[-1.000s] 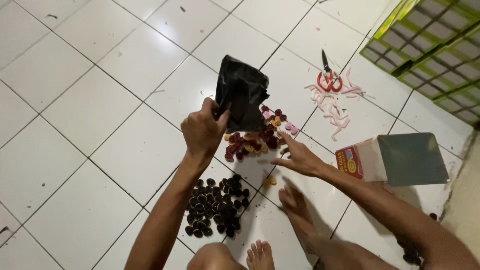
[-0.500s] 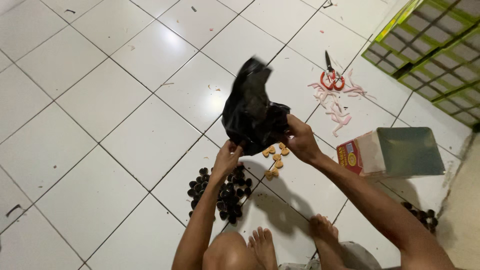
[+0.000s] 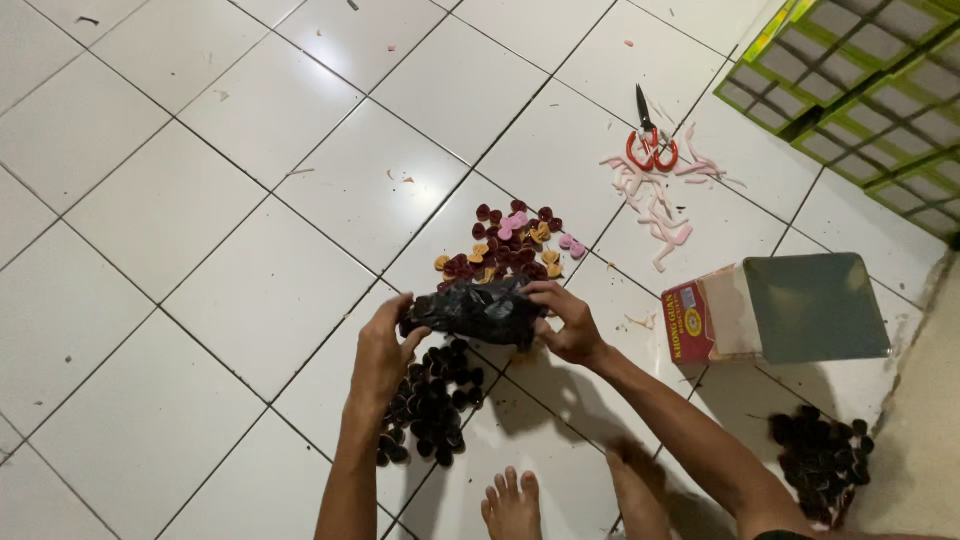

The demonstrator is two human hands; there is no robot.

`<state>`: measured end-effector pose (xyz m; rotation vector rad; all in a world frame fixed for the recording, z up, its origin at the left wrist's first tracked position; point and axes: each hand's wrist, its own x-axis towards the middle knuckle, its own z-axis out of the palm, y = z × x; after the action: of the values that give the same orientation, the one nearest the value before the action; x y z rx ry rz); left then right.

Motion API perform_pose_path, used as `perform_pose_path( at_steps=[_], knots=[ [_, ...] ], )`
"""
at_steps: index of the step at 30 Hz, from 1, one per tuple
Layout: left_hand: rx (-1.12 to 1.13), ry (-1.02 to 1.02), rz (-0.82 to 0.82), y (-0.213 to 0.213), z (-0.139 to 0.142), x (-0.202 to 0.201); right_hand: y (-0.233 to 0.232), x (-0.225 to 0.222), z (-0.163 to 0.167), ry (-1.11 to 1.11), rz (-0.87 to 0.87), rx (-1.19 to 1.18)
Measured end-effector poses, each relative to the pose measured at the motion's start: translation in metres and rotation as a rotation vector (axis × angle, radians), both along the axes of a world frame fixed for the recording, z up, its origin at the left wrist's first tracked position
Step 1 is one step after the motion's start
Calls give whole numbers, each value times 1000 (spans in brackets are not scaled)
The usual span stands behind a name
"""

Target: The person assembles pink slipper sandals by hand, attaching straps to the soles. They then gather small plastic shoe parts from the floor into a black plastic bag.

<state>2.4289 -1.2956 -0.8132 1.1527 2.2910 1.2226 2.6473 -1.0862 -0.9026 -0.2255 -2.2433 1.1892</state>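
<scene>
A white tiled floor (image 3: 200,230) with dark grout lines fills the view. Low over it, a crumpled, glossy black plastic bag (image 3: 472,310) is stretched sideways between both hands: the left hand (image 3: 382,352) is closed on its left end, the right hand (image 3: 566,322) pinches its right end with curled fingers. Just beyond the bag lies a scatter of small dark red, orange and pink heart-shaped pieces (image 3: 508,248); just below it, partly hidden by the bag and the left hand, sits a heap of small black pieces (image 3: 428,410). Right of the bag lies a box on its side (image 3: 778,310), red end panel with a yellow round mark, grey-green broad face; its print is too small to make out. Farther beyond the bag, red-handled scissors (image 3: 648,142) rest among pink strips (image 3: 655,200). A second dark heap (image 3: 820,458) lies below the box, its shapes unclear.
</scene>
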Motion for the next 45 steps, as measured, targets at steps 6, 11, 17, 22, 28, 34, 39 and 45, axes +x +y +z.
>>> perform_pose_path(
  at_steps=[6,11,17,22,28,34,39,45],
  knots=[
    [-38,51,59,-4,-22,21,66,-29,-18,-85,-432,-349],
    [-189,-336,121,-7,-1,39,105,-46,-33,-503,-545,334],
    [104,-694,175,-2,19,51,111,-105,-22,-523,-381,120],
    [212,-853,186,2,25,47,107,-134,-6,-704,-196,268],
    [295,-867,160,9,21,46,91,-105,28,-465,-221,-109],
    [334,-895,118,23,18,49,51,-84,91,-300,371,55],
    [289,-908,144,16,20,58,107,-120,79,-464,-84,-325],
    [255,-912,150,13,21,61,140,-146,9,-641,-203,469]
  ],
)
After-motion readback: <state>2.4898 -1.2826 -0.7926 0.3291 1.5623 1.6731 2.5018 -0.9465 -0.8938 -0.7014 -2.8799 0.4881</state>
